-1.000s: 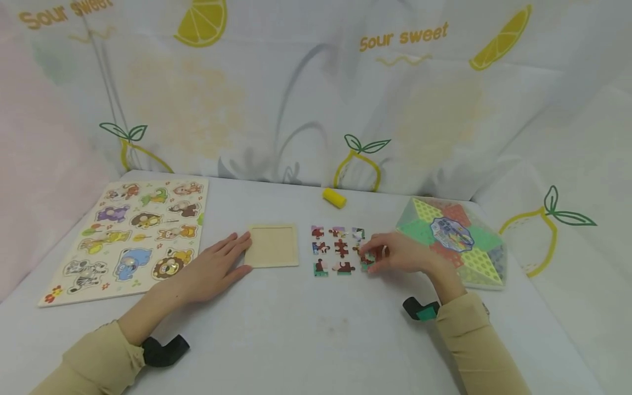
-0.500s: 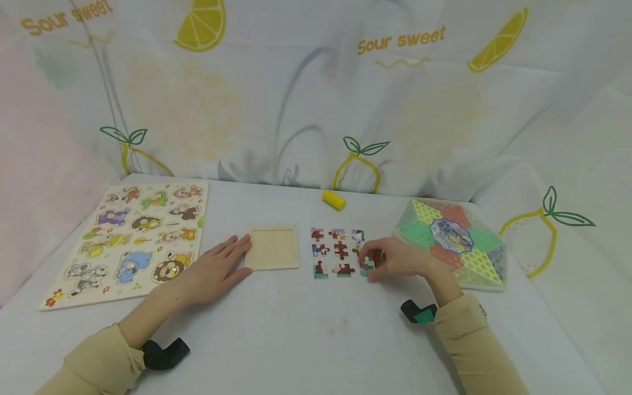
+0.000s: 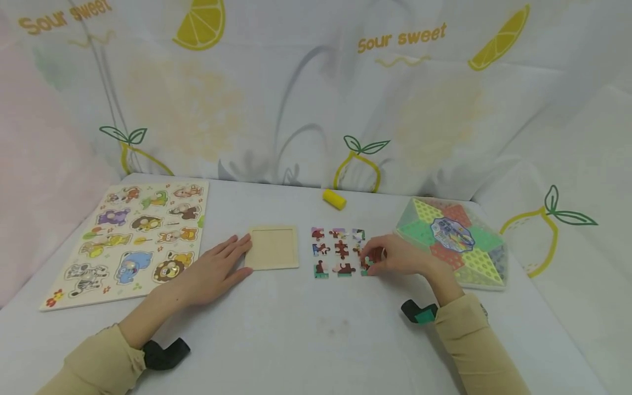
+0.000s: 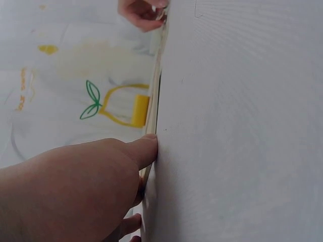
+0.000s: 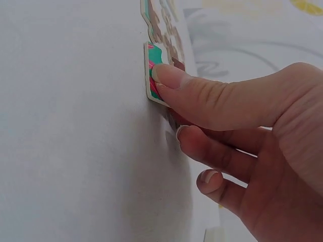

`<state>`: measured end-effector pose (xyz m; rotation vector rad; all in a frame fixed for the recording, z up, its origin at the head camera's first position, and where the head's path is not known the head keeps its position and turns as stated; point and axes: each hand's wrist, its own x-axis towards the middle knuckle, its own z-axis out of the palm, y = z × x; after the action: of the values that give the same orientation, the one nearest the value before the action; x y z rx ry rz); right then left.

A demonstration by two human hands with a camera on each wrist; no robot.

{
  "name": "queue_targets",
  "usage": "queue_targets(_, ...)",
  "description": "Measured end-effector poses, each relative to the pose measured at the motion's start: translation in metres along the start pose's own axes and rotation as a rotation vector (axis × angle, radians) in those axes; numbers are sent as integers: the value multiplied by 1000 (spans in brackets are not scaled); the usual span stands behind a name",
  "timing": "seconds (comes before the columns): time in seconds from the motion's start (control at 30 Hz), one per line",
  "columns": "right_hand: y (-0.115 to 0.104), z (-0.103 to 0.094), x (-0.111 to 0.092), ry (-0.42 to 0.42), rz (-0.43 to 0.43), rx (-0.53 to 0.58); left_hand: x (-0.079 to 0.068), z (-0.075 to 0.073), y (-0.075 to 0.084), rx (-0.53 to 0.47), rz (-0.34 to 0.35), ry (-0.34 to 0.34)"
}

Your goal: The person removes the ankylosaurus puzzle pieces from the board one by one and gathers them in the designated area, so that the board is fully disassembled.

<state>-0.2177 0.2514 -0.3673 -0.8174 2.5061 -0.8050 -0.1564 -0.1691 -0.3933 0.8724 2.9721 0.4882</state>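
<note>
A square wooden puzzle tray (image 3: 271, 248) lies on the white table, its recess bare. My left hand (image 3: 209, 274) rests flat at the tray's left edge, fingers straight and touching the rim; the thumb (image 4: 145, 150) lies along that edge in the left wrist view. To the right are several jigsaw pieces (image 3: 341, 248), spaced apart in rows. My right hand (image 3: 397, 255) pinches the bottom-right jigsaw piece (image 5: 153, 52), with the thumb (image 5: 174, 78) on its printed face and the fingers curled at its far edge. That hand partly covers this piece and the one above it.
A board of animal shapes (image 3: 133, 241) lies at the left. Behind the pieces is a yellow cylinder (image 3: 334, 199). A hexagonal patterned box (image 3: 454, 241) stands at the right, close behind my right hand. A white printed cloth (image 3: 266, 99) hangs along the back.
My right hand stays at the bottom-right jigsaw piece, with its fingers shifting slightly over it. The left hand and the tray keep their places.
</note>
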Motion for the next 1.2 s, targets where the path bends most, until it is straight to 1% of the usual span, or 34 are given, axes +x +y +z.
queue_targets(0.1,0,0,0,9,12,3,0,0,0,2,-3,-4)
queue_targets(0.37,-1,2,2,37,11,0,0,1,-1,5,-4,-1)
queue_targets(0.57,0,3,3,33,32,6,0,2,-2,7,0,-1)
queue_targets(0.73,0,2,3,38,17,1,-1,2,-2,9,0,3)
queue_targets(0.9,0,3,2,26,42,17,-1,2,-2,-5,-6,-7)
queue_targets(0.97,0,3,1,26,32,15,0,2,-2,-5,-9,-9)
queue_targets(1.1,2,3,2,44,-25,-9,1,2,-1,1,-14,-5)
queue_targets(1.2,1,3,2,41,-21,-5,0,0,-1,-6,-14,-12)
